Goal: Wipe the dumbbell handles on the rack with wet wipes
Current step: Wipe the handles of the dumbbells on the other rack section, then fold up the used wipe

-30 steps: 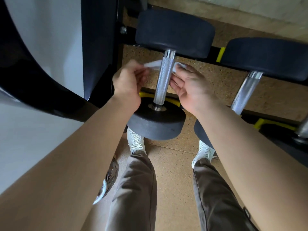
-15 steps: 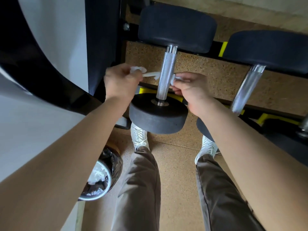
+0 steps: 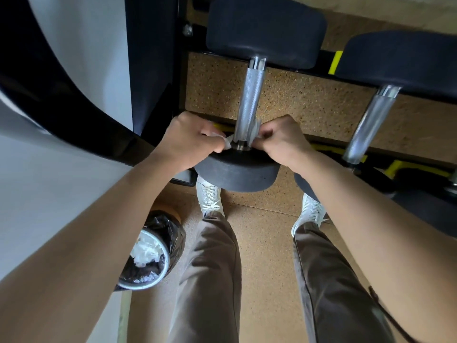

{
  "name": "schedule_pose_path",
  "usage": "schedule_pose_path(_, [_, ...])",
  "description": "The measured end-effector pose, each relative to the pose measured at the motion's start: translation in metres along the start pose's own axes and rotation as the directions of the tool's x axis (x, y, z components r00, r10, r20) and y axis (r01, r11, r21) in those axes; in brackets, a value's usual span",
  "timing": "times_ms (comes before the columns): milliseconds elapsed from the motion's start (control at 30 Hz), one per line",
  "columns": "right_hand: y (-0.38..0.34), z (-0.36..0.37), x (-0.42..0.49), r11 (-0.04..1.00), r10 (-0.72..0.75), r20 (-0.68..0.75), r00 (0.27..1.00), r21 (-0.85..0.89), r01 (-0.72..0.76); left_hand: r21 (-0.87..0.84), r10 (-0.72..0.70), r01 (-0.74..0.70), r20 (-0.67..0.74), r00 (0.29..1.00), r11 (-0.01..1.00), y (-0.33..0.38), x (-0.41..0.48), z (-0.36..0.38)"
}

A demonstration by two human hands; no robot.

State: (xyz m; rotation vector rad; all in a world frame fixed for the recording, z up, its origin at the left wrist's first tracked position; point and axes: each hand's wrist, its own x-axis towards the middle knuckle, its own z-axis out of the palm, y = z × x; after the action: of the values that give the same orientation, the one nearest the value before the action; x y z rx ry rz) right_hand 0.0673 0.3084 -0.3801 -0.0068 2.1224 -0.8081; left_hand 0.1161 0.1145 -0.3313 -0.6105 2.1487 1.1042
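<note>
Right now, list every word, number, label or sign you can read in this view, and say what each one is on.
None readable. The dumbbell heads, the knurled handle, the wet wipe, the yellow rack strips and the lined bin carry no legible word, number or logo.

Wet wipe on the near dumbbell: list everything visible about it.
The thin white wet wipe is crumpled into a band wrapped round the near end of the knurled silver dumbbell handle, just above the near black weight head. The left hand pinches one end, the right hand the other. Fingers hide most of it.
</note>
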Motion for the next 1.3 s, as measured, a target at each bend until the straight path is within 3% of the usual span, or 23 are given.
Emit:
schedule_pose_path(200, [-0.001,-0.031,-0.024,0.989,-0.141,0.181,0.973,-0.025,0.148,0.169,0.002,0.01,-0.071,0.997,0.986,0.007,0.016,0.021])
schedule_pose_path(300, [-0.006,-0.025,-0.028,0.98,-0.192,0.156,0.969,-0.022,0.198,0.182,0.044,-0.029,-0.078,0.996,0.983,0.004,0.012,0.021])
schedule_pose_path(467, [-0.011,0.007,-0.015,0.982,-0.185,-0.095,0.978,0.024,0.188,-0.021,0.08,-0.082,-0.102,0.992,0.996,-0.005,-0.006,0.012])
schedule_pose_path(633, [-0.013,0.0,-0.012,0.94,-0.094,-0.332,0.938,0.282,0.194,-0.334,-0.003,-0.066,-0.204,0.979,0.94,0.0,-0.008,0.016])
schedule_pose_path(700, [-0.019,-0.01,-0.008,0.881,-0.021,-0.453,0.891,0.413,0.231,-0.354,-0.031,-0.066,-0.261,0.965,0.933,0.001,-0.005,0.018])
schedule_pose_path(800, [-0.03,-0.014,-0.002,0.883,-0.001,-0.541,0.841,0.394,0.255,-0.339,-0.011,-0.112,-0.339,0.941,0.934,0.0,-0.006,0.019])
schedule_pose_path(967, [-0.024,0.022,-0.014,0.954,0.019,-0.334,0.943,0.288,0.083,-0.295,0.111,-0.237,-0.388,0.915,0.926,-0.006,-0.017,0.031])
schedule_pose_path(1100, [-0.023,0.02,-0.038,0.956,-0.031,-0.205,0.978,0.279,0.089,-0.248,0.166,-0.262,-0.35,0.922,0.933,-0.006,-0.033,0.037])
schedule_pose_path(1200, [-0.033,0.001,-0.065,0.865,-0.049,-0.104,0.993,0.493,0.094,-0.314,0.178,-0.275,-0.305,0.936,0.909,0.004,-0.051,0.039])
schedule_pose_path(1300, [-0.043,-0.016,-0.095,0.629,-0.086,0.074,0.994,0.778,-0.004,-0.427,0.112,-0.205,-0.234,0.966,0.881,0.017,-0.068,0.041])
